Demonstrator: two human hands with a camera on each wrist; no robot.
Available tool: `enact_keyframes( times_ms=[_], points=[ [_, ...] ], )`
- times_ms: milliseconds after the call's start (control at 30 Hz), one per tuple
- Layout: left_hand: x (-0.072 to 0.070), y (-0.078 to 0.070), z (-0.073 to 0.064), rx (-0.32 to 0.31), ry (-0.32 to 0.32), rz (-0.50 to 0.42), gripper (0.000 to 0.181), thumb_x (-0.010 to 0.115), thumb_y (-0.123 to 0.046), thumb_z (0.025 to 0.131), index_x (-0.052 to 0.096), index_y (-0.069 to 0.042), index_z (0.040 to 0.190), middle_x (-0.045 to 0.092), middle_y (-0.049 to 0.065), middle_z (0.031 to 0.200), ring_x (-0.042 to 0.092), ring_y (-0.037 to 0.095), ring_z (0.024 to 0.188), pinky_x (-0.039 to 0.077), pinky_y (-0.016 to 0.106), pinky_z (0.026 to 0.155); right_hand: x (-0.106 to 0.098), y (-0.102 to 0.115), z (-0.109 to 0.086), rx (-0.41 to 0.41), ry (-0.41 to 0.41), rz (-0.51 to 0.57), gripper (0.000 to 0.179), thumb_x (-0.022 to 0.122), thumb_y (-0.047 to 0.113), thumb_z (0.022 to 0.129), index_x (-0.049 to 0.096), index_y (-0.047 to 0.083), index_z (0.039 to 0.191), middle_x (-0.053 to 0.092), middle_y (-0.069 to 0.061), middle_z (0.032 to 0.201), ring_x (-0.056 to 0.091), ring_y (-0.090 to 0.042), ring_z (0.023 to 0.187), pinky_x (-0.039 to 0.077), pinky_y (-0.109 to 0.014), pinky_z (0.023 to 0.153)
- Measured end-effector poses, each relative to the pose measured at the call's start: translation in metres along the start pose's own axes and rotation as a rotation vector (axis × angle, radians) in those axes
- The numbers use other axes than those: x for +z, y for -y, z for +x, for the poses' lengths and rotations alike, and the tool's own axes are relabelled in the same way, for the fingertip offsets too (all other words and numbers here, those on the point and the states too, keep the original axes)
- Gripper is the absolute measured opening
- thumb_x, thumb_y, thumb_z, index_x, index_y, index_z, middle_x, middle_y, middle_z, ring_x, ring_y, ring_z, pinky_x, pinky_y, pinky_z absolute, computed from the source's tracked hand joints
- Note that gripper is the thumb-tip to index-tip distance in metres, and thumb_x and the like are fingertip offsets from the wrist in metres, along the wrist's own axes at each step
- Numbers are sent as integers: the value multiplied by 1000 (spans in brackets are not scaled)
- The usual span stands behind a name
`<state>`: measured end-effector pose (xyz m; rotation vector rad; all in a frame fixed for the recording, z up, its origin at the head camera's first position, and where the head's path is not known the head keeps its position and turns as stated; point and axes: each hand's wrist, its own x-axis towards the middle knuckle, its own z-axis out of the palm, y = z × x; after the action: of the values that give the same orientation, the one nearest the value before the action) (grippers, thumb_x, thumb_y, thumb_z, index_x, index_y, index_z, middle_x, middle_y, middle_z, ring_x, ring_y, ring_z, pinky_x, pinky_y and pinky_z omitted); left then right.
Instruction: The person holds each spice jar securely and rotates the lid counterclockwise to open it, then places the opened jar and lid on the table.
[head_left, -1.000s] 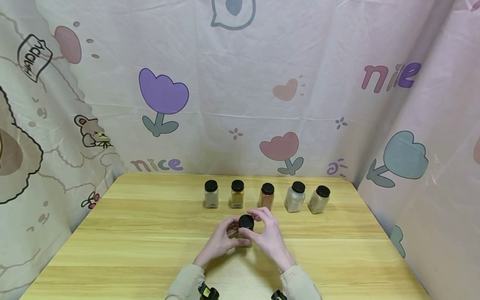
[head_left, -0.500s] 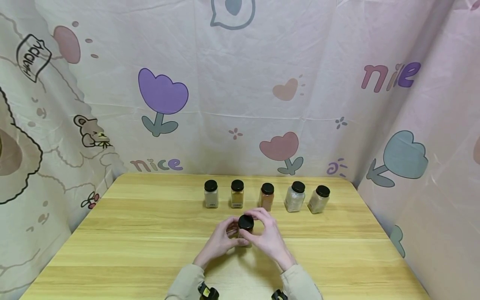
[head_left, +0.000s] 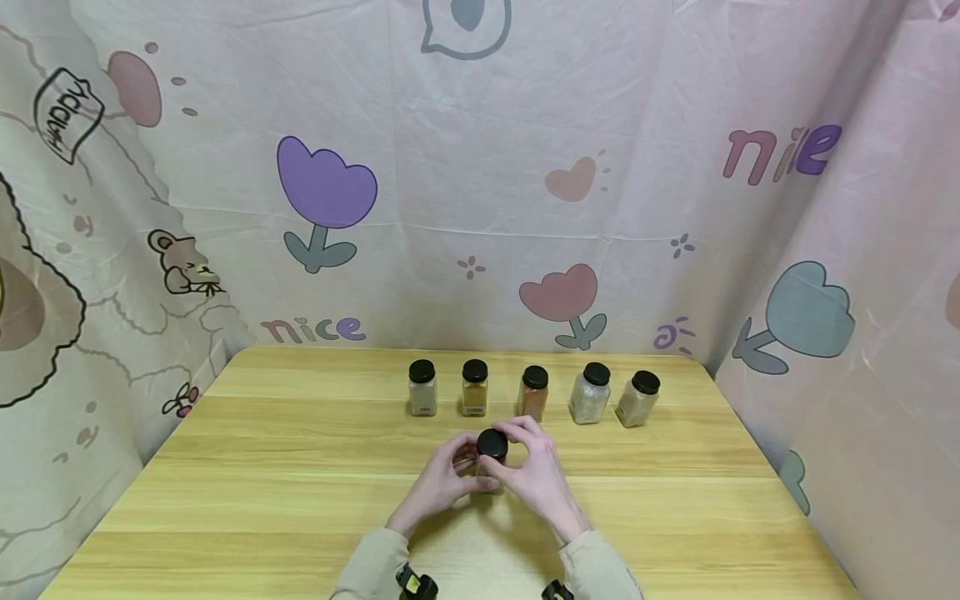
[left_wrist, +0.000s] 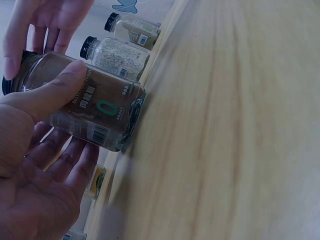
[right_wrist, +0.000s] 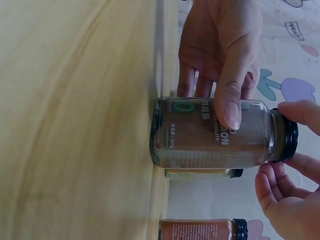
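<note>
A glass spice jar of brown powder (left_wrist: 107, 112) stands upright on the table, its label facing the wrist cameras and partly legible in the right wrist view. My left hand (head_left: 437, 489) holds the jar's body, thumb across the label and fingers behind it. At the top, a black lid (head_left: 492, 443) is gripped at its rim by the thumb and fingers of my right hand (head_left: 543, 482). The lid sits on the jar's neck in both wrist views.
Behind the hands stand several black-lidded jars in a row: a pale one (head_left: 423, 396), a yellow one (head_left: 475, 393), an orange-brown one (head_left: 532, 402), a white one (head_left: 589, 400) and a beige one (head_left: 637, 406). The wooden table (head_left: 262, 467) ends at a patterned cloth backdrop (head_left: 450, 167).
My right thumb and fingers have shifted slightly around the lid's rim. The left hand and the jar hold their place.
</note>
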<state>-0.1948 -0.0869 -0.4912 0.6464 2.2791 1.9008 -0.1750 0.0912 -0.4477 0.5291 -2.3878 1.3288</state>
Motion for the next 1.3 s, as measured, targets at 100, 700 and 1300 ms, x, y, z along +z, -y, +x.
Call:
enact_keyframes(
  times_ms=[100,700,1300],
  points=[
    [0,0,0,3,3,0,52,85,-9,78,59,2,122,67,23,124,64,37,120,52,38,111,-1,1,0,12,20,18,44,86,6,74,72,2,116,67,-2,110,66,-21,102,53,-30,94],
    [0,0,0,-19,2,-2,52,85,-9,79,59,3,122,66,23,124,64,36,121,52,34,110,1,3,-1,20,-42,23,48,91,15,71,72,7,115,68,-1,108,62,-15,96,53,-29,89],
    [0,0,-1,2,13,2,51,84,-9,79,59,2,122,67,22,124,65,34,118,52,36,110,-2,-2,0,-80,30,74,51,85,2,73,69,6,122,68,-7,117,64,-21,103,54,-29,95]
  ],
)
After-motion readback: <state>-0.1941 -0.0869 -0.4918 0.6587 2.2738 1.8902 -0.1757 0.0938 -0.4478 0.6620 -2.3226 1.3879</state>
